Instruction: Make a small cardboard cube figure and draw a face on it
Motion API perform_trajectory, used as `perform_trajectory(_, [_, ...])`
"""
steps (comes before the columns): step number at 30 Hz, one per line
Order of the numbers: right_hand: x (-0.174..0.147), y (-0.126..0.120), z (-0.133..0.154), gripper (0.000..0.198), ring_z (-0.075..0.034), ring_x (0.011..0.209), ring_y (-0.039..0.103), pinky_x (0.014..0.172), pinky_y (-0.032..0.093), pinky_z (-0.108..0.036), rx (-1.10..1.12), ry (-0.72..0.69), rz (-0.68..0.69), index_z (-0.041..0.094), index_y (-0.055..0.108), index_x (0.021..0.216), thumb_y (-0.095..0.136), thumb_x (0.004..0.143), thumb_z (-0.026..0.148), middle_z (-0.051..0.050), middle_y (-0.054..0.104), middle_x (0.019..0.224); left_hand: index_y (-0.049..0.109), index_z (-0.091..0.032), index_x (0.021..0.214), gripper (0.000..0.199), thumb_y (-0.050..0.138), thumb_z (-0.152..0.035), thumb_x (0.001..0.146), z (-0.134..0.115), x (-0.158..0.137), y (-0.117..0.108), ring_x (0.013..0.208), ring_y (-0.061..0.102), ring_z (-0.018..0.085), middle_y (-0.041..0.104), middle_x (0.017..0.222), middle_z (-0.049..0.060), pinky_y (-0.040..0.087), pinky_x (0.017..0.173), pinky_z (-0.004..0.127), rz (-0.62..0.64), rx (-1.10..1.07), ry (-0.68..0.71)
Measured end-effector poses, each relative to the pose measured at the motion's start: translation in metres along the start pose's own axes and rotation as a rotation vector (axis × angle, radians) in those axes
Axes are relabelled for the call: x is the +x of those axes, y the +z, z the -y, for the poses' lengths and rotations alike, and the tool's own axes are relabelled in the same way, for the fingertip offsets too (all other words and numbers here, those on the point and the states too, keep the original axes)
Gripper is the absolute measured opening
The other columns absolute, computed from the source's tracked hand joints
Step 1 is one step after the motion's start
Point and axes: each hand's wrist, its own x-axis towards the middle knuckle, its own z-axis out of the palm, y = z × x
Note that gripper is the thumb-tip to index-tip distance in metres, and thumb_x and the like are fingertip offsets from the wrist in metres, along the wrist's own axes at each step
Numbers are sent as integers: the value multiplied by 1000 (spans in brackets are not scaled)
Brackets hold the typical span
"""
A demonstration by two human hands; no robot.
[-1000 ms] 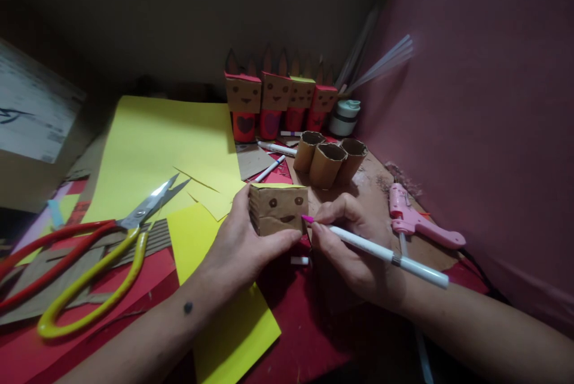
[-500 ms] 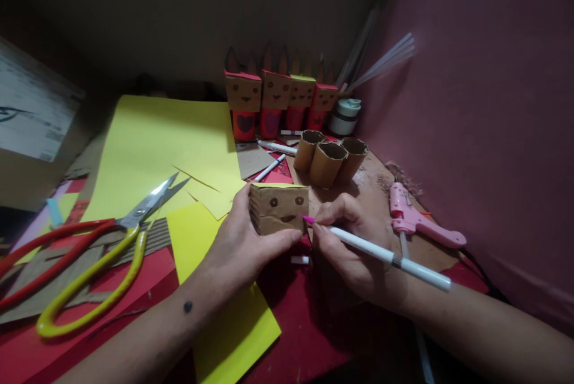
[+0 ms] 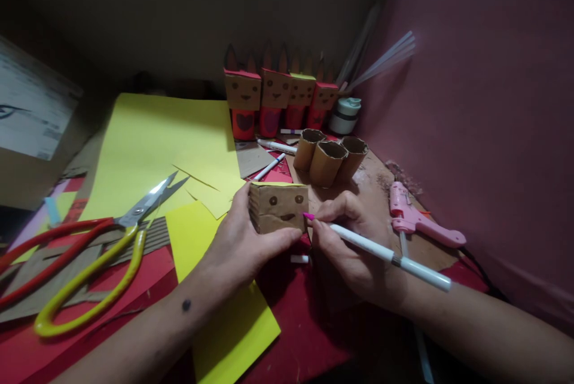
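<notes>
1. Your right hand (image 3: 354, 246) has its fingers (image 3: 325, 234) pinched shut around a white marker (image 3: 385, 255); its pink tip points left at the box, its long axis running back right over your wrist.
2. Your left hand (image 3: 244, 240) wraps the small cardboard box (image 3: 278, 207) from the left, its drawn face turned toward you.
3. The box sits low over the red-covered bench (image 3: 305, 318), among yellow paper (image 3: 165, 139), scissors (image 3: 103, 246) and a pink glue gun (image 3: 417, 219).
4. A pinkish wall (image 3: 484, 103) closes the right side.
</notes>
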Motion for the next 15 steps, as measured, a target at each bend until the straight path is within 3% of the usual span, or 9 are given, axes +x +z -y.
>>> perform_trajectory(15, [0, 0, 0, 11, -10, 51, 49, 47, 41, -22, 23, 34, 5, 25, 49, 89, 58, 90, 18, 6, 51, 68, 52, -19, 124, 73, 87, -33, 61, 0, 1, -2, 101, 72, 30, 73, 106, 7, 59, 79, 37, 4, 64, -2])
